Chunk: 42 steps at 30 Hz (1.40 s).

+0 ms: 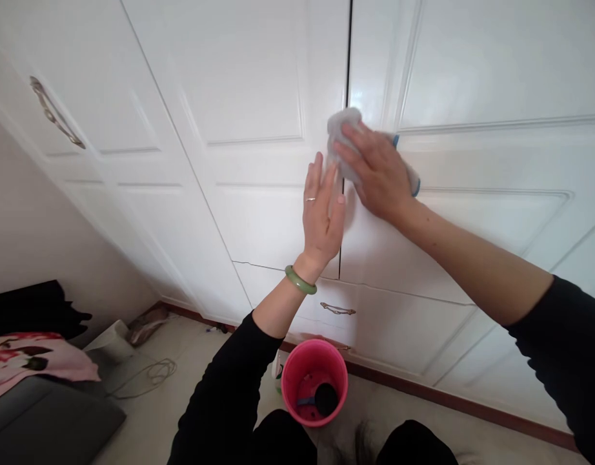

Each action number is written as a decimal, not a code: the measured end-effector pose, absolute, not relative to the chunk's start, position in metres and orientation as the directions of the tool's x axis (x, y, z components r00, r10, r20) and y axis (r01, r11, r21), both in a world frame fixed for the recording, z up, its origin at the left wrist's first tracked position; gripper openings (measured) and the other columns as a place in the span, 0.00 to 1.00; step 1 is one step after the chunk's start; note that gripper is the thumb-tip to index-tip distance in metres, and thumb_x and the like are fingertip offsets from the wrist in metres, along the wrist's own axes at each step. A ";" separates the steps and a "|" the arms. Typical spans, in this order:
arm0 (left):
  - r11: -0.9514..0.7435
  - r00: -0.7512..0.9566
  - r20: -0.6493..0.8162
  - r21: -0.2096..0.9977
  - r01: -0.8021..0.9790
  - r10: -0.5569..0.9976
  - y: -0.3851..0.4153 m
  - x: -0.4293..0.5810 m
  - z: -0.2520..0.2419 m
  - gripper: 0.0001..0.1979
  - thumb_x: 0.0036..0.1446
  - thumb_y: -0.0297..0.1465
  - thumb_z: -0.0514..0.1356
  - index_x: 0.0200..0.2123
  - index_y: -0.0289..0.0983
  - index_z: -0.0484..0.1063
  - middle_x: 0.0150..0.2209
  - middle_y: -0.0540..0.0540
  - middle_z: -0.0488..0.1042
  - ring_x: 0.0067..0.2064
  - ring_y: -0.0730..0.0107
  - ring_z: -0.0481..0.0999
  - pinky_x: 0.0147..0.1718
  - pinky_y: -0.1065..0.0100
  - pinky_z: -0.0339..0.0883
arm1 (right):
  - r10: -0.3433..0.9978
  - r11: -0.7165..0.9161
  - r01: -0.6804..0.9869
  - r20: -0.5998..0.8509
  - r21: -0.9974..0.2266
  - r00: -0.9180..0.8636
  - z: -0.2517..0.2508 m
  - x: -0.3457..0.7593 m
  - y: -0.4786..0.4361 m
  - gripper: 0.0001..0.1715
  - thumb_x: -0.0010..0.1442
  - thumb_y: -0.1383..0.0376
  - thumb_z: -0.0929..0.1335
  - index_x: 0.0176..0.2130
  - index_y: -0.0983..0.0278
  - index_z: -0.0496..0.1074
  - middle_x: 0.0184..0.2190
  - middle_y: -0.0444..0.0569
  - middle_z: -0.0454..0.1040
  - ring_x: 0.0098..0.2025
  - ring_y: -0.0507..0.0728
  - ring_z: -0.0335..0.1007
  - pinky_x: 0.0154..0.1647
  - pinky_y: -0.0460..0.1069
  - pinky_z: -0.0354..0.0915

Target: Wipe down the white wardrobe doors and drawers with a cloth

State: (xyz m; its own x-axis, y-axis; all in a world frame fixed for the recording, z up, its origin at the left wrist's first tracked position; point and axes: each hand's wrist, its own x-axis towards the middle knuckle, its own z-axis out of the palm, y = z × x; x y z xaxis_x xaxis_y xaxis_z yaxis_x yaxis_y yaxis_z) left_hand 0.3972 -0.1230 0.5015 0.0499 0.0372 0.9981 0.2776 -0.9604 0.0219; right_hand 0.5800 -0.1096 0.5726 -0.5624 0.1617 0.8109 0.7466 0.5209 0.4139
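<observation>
My right hand presses a pale grey cloth against the white cabinet doors, over the dark gap between two of them. A blue-edged end of the cloth sticks out past the right side of that hand. Just below and to the left, my left hand lies against the door with its fingers stretched out and nothing in it. It wears a ring, and a green bangle circles the wrist. Its fingertips are close to the cloth's lower edge; whether they touch it I cannot tell.
A pink bucket holding a dark round item stands on the floor below. Metal handles are on the drawer and the far left door. At lower left are a coiled cable, a dark grey cushioned seat and pink patterned fabric.
</observation>
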 end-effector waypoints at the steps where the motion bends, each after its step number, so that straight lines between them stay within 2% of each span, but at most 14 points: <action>1: -0.952 0.093 0.996 -0.025 0.305 0.003 -0.119 0.403 0.501 0.29 0.80 0.46 0.46 0.80 0.52 0.53 0.82 0.51 0.50 0.84 0.58 0.45 0.82 0.46 0.45 | 0.158 0.537 0.739 0.811 0.408 -0.563 0.557 0.578 -0.108 0.36 0.76 0.71 0.59 0.78 0.61 0.55 0.80 0.52 0.55 0.84 0.66 0.43 0.82 0.72 0.52; 5: -0.906 0.214 0.976 -0.053 0.420 0.042 -0.110 0.424 0.471 0.33 0.80 0.45 0.45 0.81 0.42 0.47 0.83 0.45 0.49 0.85 0.52 0.37 0.82 0.42 0.40 | 0.194 0.589 0.730 0.816 0.347 -0.545 0.487 0.573 -0.106 0.34 0.79 0.64 0.59 0.79 0.61 0.55 0.75 0.57 0.66 0.80 0.66 0.55 0.82 0.70 0.55; 8: -0.865 0.212 0.972 -0.016 0.501 0.104 -0.115 0.432 0.415 0.37 0.79 0.45 0.47 0.82 0.35 0.43 0.83 0.37 0.49 0.85 0.51 0.36 0.83 0.44 0.39 | 0.293 0.640 0.712 0.766 0.287 -0.572 0.431 0.577 -0.113 0.35 0.78 0.65 0.60 0.79 0.62 0.58 0.75 0.58 0.66 0.81 0.68 0.53 0.83 0.72 0.54; 11: -0.818 0.187 0.963 0.055 0.573 0.196 -0.129 0.434 0.344 0.39 0.78 0.43 0.49 0.82 0.32 0.42 0.82 0.34 0.49 0.85 0.48 0.36 0.81 0.39 0.45 | 0.393 0.691 0.685 0.676 0.231 -0.624 0.371 0.584 -0.125 0.35 0.76 0.66 0.61 0.77 0.65 0.62 0.75 0.60 0.65 0.81 0.68 0.54 0.82 0.72 0.56; 14: -0.791 0.207 0.938 0.103 0.604 0.280 -0.144 0.433 0.276 0.42 0.76 0.40 0.54 0.83 0.32 0.40 0.82 0.32 0.47 0.85 0.44 0.36 0.78 0.33 0.54 | 0.435 0.725 0.655 0.596 0.213 -0.675 0.318 0.588 -0.138 0.36 0.73 0.69 0.61 0.76 0.59 0.64 0.73 0.53 0.70 0.78 0.66 0.60 0.80 0.67 0.63; 17: -0.790 0.220 0.928 0.112 0.603 0.300 -0.149 0.434 0.244 0.44 0.74 0.41 0.56 0.83 0.31 0.40 0.83 0.31 0.45 0.84 0.44 0.34 0.77 0.32 0.58 | 0.442 0.738 0.639 0.558 0.218 -0.702 0.298 0.592 -0.145 0.38 0.71 0.71 0.62 0.74 0.51 0.67 0.70 0.45 0.75 0.74 0.62 0.68 0.78 0.62 0.67; 20: -0.800 0.213 0.942 0.084 0.594 0.258 -0.140 0.438 0.280 0.41 0.77 0.44 0.51 0.82 0.30 0.43 0.82 0.31 0.46 0.84 0.50 0.30 0.79 0.36 0.53 | 0.486 0.716 0.670 0.550 0.195 -0.679 0.331 0.596 -0.143 0.35 0.73 0.69 0.62 0.75 0.58 0.67 0.70 0.52 0.75 0.75 0.65 0.67 0.79 0.65 0.65; 22: -0.813 0.239 0.953 0.011 0.582 0.184 -0.131 0.442 0.343 0.38 0.78 0.46 0.48 0.80 0.26 0.49 0.81 0.28 0.52 0.84 0.54 0.29 0.80 0.40 0.49 | 0.519 0.675 0.717 0.579 0.174 -0.629 0.385 0.597 -0.139 0.34 0.75 0.67 0.61 0.76 0.69 0.63 0.72 0.62 0.70 0.78 0.70 0.60 0.80 0.72 0.58; 24: -0.813 0.268 0.962 -0.119 0.569 0.046 -0.121 0.446 0.422 0.39 0.78 0.49 0.44 0.75 0.22 0.58 0.77 0.25 0.60 0.84 0.57 0.25 0.80 0.43 0.45 | 0.509 0.607 0.771 0.652 0.192 -0.562 0.453 0.595 -0.134 0.35 0.79 0.62 0.60 0.77 0.73 0.58 0.76 0.65 0.62 0.81 0.72 0.53 0.82 0.74 0.50; 27: -0.753 0.304 0.953 -0.211 0.623 -0.016 -0.110 0.447 0.526 0.44 0.77 0.50 0.33 0.74 0.19 0.59 0.77 0.30 0.60 0.84 0.46 0.40 0.77 0.42 0.45 | 0.417 0.492 0.845 0.796 0.208 -0.439 0.543 0.586 -0.130 0.37 0.82 0.53 0.53 0.81 0.63 0.46 0.81 0.51 0.53 0.83 0.67 0.44 0.86 0.70 0.40; 30: -0.728 0.293 0.955 -0.234 0.644 -0.048 -0.107 0.444 0.561 0.48 0.74 0.51 0.27 0.73 0.19 0.60 0.76 0.33 0.60 0.82 0.44 0.50 0.75 0.43 0.46 | 0.379 0.469 0.866 0.847 0.171 -0.372 0.571 0.575 -0.129 0.38 0.82 0.48 0.50 0.81 0.60 0.45 0.81 0.49 0.53 0.84 0.63 0.43 0.87 0.66 0.36; 34: -0.820 0.228 0.970 -0.201 0.536 -0.089 -0.103 0.441 0.493 0.42 0.77 0.52 0.35 0.72 0.22 0.59 0.74 0.28 0.62 0.84 0.50 0.44 0.80 0.48 0.44 | 0.363 0.574 0.805 0.834 0.150 -0.415 0.505 0.571 -0.129 0.38 0.82 0.53 0.55 0.81 0.64 0.48 0.80 0.54 0.56 0.83 0.66 0.45 0.87 0.69 0.38; 38: -0.882 0.207 0.974 -0.012 0.471 0.097 -0.108 0.443 0.381 0.40 0.76 0.53 0.42 0.81 0.36 0.43 0.81 0.35 0.51 0.85 0.49 0.36 0.82 0.41 0.39 | 0.366 0.692 0.701 0.753 0.173 -0.547 0.404 0.582 -0.131 0.33 0.79 0.61 0.62 0.77 0.65 0.61 0.76 0.56 0.66 0.81 0.69 0.52 0.84 0.72 0.51; 42: -0.838 0.195 0.949 0.107 0.536 0.247 -0.125 0.446 0.295 0.42 0.76 0.52 0.43 0.82 0.33 0.40 0.82 0.31 0.46 0.85 0.45 0.35 0.81 0.38 0.40 | 0.410 0.743 0.652 0.664 0.155 -0.625 0.332 0.594 -0.138 0.33 0.76 0.69 0.61 0.76 0.66 0.65 0.75 0.58 0.67 0.80 0.69 0.56 0.81 0.71 0.58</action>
State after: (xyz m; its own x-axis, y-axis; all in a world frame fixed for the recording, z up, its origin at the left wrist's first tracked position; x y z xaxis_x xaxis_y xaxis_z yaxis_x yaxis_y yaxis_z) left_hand 0.4458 -0.1251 0.2948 0.1953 0.2466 0.9492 0.5357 -0.8376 0.1074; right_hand 0.5936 -0.1376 0.3319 -0.6252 0.4102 0.6640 0.6515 0.7427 0.1547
